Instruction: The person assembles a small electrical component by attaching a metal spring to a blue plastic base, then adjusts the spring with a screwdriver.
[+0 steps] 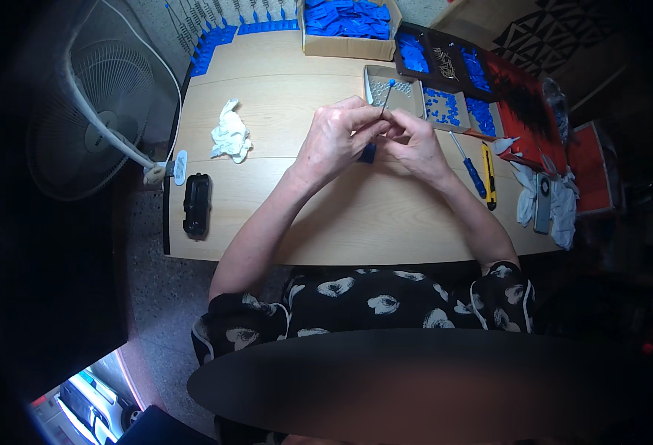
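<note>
A blurred dark oval (415, 386) filled six o'clock. The left forearm (256, 236) slanted toward one, the right forearm (476, 211) toward eleven; the left hand (332, 135) pinched a blue-tipped rod (387, 98) at one o'clock, the right hand (419, 150) bunched alongside, its grip hidden.

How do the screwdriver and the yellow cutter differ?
The screwdriver has a blue handle; the cutter is yellow and black. The screwdriver narrows to a thin shaft; the cutter's body is broader. The screwdriver slants more than the cutter. Both lie on the table.
</note>
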### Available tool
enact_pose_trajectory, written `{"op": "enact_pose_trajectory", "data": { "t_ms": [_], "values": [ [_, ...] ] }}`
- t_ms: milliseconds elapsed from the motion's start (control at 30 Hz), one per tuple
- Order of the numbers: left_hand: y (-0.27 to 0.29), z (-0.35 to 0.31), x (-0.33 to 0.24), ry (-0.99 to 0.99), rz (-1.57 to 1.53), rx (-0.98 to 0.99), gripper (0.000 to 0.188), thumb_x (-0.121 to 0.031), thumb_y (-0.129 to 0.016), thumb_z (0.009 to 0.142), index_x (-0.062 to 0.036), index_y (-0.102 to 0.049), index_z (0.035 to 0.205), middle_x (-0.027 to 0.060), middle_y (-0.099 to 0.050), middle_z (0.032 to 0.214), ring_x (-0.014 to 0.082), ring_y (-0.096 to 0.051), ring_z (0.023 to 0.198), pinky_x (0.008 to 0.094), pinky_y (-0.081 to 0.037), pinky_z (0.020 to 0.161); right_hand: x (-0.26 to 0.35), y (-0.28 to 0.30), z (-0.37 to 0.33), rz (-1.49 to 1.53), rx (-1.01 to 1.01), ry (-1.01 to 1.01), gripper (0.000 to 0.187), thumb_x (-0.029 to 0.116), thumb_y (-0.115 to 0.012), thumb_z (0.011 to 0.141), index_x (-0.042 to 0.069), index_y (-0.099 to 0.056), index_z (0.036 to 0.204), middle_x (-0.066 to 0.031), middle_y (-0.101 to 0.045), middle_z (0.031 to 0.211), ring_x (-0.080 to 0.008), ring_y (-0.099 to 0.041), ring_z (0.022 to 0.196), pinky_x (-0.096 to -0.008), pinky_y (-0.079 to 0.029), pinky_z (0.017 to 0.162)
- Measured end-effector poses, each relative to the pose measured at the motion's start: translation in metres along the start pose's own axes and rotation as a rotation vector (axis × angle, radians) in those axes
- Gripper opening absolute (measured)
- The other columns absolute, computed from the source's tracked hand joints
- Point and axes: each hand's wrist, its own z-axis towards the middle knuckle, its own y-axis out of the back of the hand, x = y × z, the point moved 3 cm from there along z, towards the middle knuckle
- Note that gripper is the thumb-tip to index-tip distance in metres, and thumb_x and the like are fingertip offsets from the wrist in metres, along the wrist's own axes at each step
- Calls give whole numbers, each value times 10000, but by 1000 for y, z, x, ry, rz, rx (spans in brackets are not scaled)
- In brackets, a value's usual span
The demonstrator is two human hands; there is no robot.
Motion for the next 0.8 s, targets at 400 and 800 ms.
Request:
{"op": "enact_pose_trajectory", "data": {
  "t_ms": [400, 800],
  "values": [
    [-8, -2, 15, 117, -289, -116, 201, -172, -745, 944, -87, -793, 1120, 64, -655, 1030, 171, -662, 926, 304, -571, 819, 2, 21, 4, -123, -13, 145, 201, 87, -762, 910, -22, -740, 1078, -94, -721, 953, -153, -681, 876, -296, -541, 757],
    [-55, -9, 48, 182, 1, 36, 185, -153, -819, 816, -61, -800, 976, 120, -705, 991, 296, -683, 952, 412, -552, 849, -10, 35, 4, -126, -42, 187, 153, 39, -774, 896, -40, -735, 1022, -91, -723, 943, -143, -690, 878, -279, -549, 783]
  ]
}}
